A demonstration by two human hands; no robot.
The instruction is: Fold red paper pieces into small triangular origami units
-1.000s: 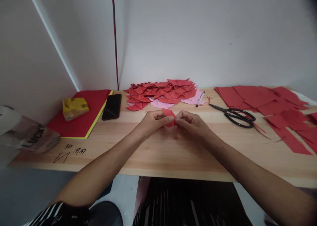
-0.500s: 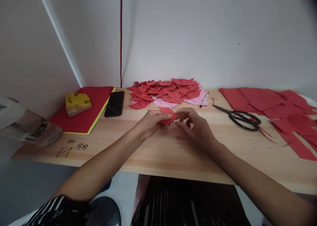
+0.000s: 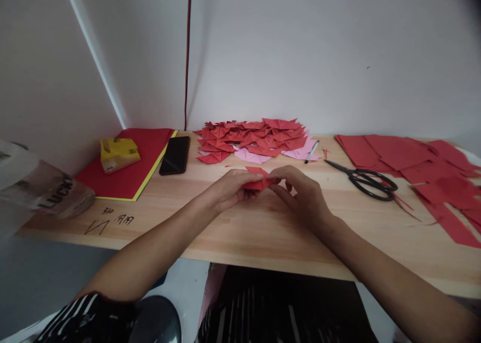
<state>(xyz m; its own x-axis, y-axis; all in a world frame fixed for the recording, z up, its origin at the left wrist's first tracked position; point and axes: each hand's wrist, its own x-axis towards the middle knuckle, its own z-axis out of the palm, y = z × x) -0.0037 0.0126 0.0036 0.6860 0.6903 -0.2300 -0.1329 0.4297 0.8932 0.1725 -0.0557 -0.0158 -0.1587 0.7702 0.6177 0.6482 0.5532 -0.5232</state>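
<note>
My left hand [image 3: 229, 188] and my right hand [image 3: 300, 195] meet over the middle of the wooden table [image 3: 255, 232]. Both pinch a small folded red paper piece [image 3: 259, 182] between thumb and fingers, just above the tabletop. Behind them lies a pile of folded red and pink paper pieces [image 3: 255, 140] against the wall.
Black scissors [image 3: 366, 180] and a pen [image 3: 311, 151] lie to the right, with several flat red paper sheets [image 3: 421, 167] beyond. On the left are a black phone [image 3: 175, 155], a red folder [image 3: 131, 170] bearing a yellow packet [image 3: 118, 153], and a plastic bag [image 3: 41, 192].
My hands have shifted slightly and turned the red piece flatter; my right fingers, briefly loosened half a second ago, are pinched on it again.
</note>
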